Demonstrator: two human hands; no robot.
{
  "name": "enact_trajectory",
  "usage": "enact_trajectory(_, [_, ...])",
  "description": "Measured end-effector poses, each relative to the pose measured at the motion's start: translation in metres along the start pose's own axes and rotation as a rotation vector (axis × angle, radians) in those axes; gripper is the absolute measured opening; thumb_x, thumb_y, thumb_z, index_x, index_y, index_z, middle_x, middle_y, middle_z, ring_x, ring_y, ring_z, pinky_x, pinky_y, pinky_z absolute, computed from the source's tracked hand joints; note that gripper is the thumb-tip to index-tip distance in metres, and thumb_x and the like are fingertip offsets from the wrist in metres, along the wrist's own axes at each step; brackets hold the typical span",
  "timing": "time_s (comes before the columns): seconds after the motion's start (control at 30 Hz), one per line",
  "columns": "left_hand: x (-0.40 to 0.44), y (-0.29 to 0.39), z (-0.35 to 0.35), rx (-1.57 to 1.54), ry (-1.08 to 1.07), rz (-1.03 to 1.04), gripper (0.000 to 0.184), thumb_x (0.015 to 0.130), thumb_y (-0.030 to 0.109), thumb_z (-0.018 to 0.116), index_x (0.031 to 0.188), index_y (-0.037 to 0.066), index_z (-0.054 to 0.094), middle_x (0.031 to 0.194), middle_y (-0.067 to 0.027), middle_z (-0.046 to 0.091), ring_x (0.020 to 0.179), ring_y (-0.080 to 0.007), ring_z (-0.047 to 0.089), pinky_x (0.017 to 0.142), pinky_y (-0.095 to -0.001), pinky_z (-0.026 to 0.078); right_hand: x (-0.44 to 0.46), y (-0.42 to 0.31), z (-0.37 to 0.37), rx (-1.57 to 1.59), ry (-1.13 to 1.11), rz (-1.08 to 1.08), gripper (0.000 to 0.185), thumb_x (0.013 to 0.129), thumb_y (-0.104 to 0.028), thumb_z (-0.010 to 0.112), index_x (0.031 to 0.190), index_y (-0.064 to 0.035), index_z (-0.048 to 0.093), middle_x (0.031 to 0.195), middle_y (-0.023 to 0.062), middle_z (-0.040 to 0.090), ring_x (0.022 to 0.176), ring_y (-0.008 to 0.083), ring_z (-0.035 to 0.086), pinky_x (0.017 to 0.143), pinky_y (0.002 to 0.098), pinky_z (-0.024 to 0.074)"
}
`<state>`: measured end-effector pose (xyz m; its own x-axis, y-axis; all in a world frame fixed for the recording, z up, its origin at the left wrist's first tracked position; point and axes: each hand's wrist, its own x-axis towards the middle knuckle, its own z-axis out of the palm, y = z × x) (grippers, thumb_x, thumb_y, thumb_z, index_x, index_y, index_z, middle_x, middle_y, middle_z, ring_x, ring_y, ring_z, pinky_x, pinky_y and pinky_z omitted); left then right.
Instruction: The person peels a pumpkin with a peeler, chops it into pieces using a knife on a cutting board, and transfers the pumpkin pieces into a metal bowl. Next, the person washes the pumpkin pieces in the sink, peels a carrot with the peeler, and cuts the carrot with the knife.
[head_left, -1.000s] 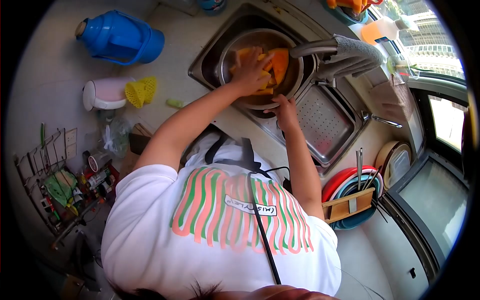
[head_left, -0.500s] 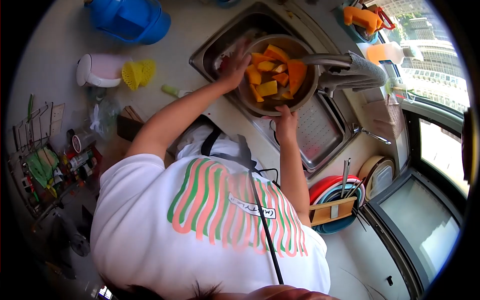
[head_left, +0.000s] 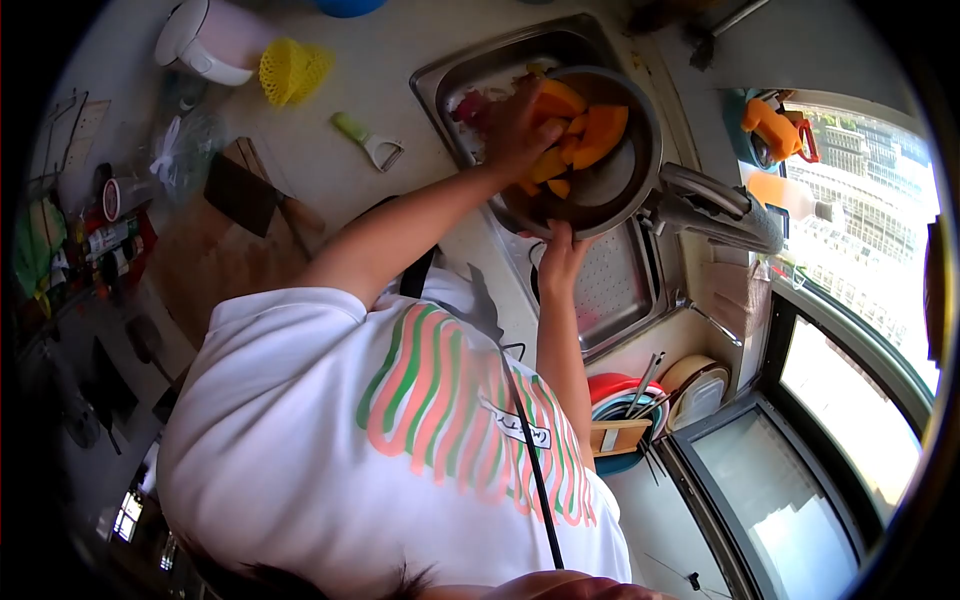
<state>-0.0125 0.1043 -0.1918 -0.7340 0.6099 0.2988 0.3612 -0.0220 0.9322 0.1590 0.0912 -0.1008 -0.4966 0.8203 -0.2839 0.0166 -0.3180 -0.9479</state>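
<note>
L hand point(head_left: 515, 135) over bowl point(head_left: 640, 165) edge, R hand point(head_left: 563, 262) gripping nr rim.

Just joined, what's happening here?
Someone is at a kitchen sink with a metal bowl of orange chunks, which look like pumpkin. The right hand grips the bowl's near rim; the left hand is at the chunks on its left side, fingertips hard to make out. A peeler lies on the counter, and a cleaver is on the cutting board.
</note>
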Motion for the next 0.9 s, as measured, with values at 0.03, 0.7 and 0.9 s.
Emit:
enact_trajectory(0.03, [0.000,0.000,0.001,-0.024,0.028,0.011,0.076,0.086,0.045,0.059,0.143,0.003,0.032,0.145,-0.0228,0.034,0.135,-0.0389,0.032,0.111,-0.0449,0.024,-0.001,0.000,0.003,-0.006,-0.002,-0.013,0.064,0.087,-0.001,0.046,0.140,-0.0144,0.014,0.129,0.0173,0.037,0.096,0.0338,0.058,0.058,0.0402,0.0590])
enact_trajectory(0.7, [0.007,0.033,-0.001,0.063,0.018,0.296,0.085,0.072,0.053,0.072,0.142,0.018,0.039,0.147,-0.0195,0.029,0.134,-0.0509,0.020,0.107,-0.0626,0.020,-0.005,0.029,0.012,-0.729,0.133,-0.412,0.077,0.082,0.001,0.051,0.146,0.0015,0.008,0.144,0.0191,0.014,0.122,0.0320,0.039,0.078,0.0355,0.0539])
enact_trajectory(0.9, [0.014,0.045,-0.002,0.111,0.047,0.345,0.081,0.072,0.049,0.074,0.141,0.021,0.042,0.148,-0.0193,0.025,0.135,-0.0483,0.018,0.106,-0.0625,0.019,-0.017,-0.005,0.029,-0.737,0.077,-0.395,0.090,0.082,0.002,0.051,0.147,-0.0012,-0.012,0.152,0.0265,-0.003,0.141,0.0355,0.017,0.114,0.0400,0.0073])
